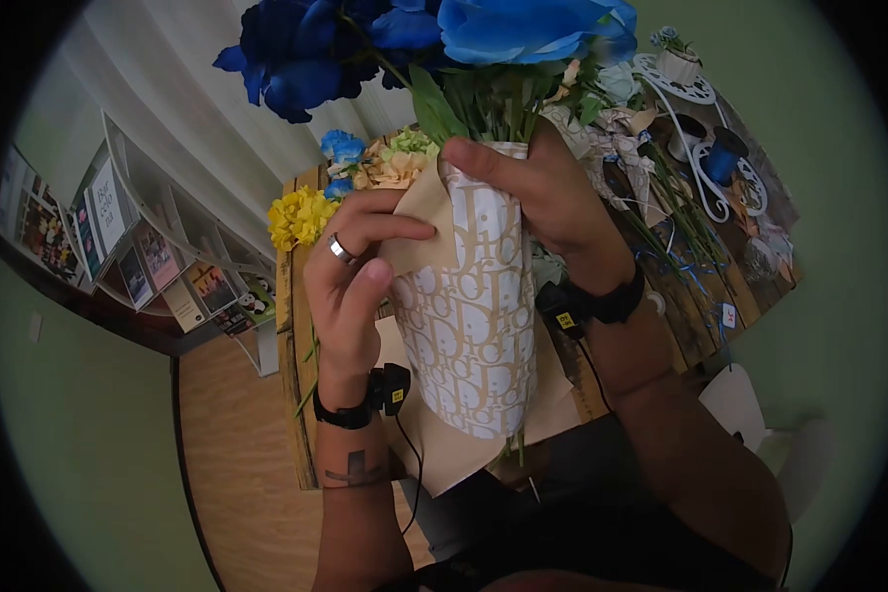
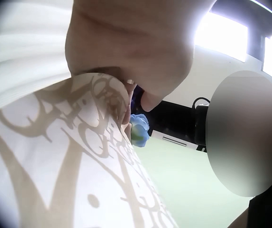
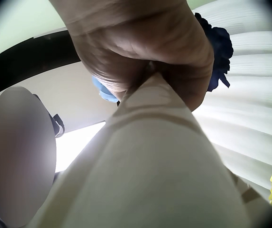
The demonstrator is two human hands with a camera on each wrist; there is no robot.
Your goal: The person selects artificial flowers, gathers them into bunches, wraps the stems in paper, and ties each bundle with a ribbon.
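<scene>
A bouquet of artificial flowers stands upright before me, with a light blue bloom (image 1: 533, 30) and dark blue blooms (image 1: 296, 59) on top. White-and-tan patterned wrapping paper (image 1: 469, 335) is rolled round its stems, and stem ends (image 1: 511, 456) poke out below. High on the roll, my right hand (image 1: 570, 207) grips the bouquet's neck, thumb across the front of the paper. At the left side my left hand (image 1: 350, 266) holds the paper's edge, its index finger lying over a folded-out plain tan flap (image 1: 422, 219). Wrapping paper (image 2: 83, 166) fills much of the left wrist view.
Below the bouquet, plain tan paper (image 1: 553, 395) lies on a wooden table (image 1: 301, 434). Yellow flowers (image 1: 299, 217) lie at left; loose stems (image 1: 691, 212), a blue ribbon spool (image 1: 725, 158) and a white metal stand (image 1: 715, 202) at right. A magazine rack (image 1: 158, 261) stands beyond.
</scene>
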